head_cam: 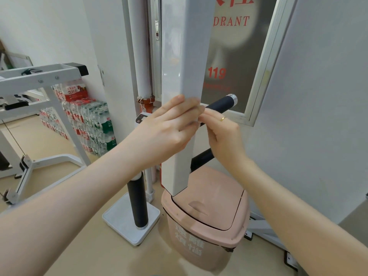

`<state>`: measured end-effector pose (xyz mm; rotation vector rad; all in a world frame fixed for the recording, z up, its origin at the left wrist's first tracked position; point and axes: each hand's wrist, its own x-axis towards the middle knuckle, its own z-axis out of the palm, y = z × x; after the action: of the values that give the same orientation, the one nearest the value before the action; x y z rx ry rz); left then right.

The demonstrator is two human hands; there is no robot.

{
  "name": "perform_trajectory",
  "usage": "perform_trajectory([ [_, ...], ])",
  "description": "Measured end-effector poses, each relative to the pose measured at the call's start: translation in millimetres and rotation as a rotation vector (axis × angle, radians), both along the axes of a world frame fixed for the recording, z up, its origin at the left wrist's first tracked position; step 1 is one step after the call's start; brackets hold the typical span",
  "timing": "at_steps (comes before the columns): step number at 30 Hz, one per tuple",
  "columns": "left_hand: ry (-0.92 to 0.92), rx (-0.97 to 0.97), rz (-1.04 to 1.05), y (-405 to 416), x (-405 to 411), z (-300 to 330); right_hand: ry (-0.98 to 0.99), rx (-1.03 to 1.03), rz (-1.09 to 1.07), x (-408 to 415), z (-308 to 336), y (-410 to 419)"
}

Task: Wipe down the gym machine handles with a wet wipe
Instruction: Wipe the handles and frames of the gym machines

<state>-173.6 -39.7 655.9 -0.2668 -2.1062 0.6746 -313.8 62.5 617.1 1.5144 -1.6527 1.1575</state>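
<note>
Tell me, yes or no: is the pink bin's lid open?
No, the pink bin's lid lies shut, flat on the bin under the white post.
</note>
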Motion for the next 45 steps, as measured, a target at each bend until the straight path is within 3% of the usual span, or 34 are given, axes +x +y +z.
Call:
perform_trajectory([
  [1, 0.005, -0.002, 0.003, -0.1, -0.4, 0.5, 0.061, 0.017, -0.063, -14.0, 3.8, -1.4],
  [5, 0.023, -0.003, 0.012, 0.0, -2.6, 0.0, -0.002, 0.036, -0.326, -51.4, 18.4, -0.9],
  [10, 0.005, -0.015, 0.023, -1.7, -0.8, -1.3, 0.152, 0.084, -0.187, -46.7, 15.9, 0.8],
  [15, -0.010, -0.012, 0.002, -4.0, -2.6, -4.0, -0.210, -0.050, -0.393, -67.7, 20.3, -4.8],
  [22, -0.019, 0.018, -0.130, -10.8, 3.6, -6.1, -0.310, -0.113, -0.311, 5.3, -2.0, -2.5],
  [25, -0.100, 0.081, -0.213, -14.7, 8.2, -11.0, -0.574, 0.011, -0.224, 48.0, 2.3, 23.0],
  [29, -0.275, 0.273, -0.349, -1.1, 26.0, -27.2, -1.072, -0.174, -0.111, 116.8, -11.4, 72.0],
  [32, -0.539, 0.586, -0.499, 41.0, 53.7, -32.9, -1.351, -0.369, -0.001, 170.0, -22.2, 110.0],
  [34, -0.754, 0.815, -0.605, 76.5, 70.4, -32.2, -1.389, -0.436, -0.037, 202.8, -24.9, 140.7],
  [38, -1.019, 0.975, -0.800, 147.2, 97.4, -37.5, -1.347, -0.568, -0.201, 272.5, -25.9, 208.6],
  [40, -1.114, 1.008, -0.860, 179.8, 114.4, -42.8, -1.327, -0.599, -0.274, 311.9, -26.7, 243.9],
  [45, -1.272, 0.986, -1.005, 259.7, 179.8, -50.1, -1.247, -0.419, -0.590, 413.1, -30.0, 322.5],
])
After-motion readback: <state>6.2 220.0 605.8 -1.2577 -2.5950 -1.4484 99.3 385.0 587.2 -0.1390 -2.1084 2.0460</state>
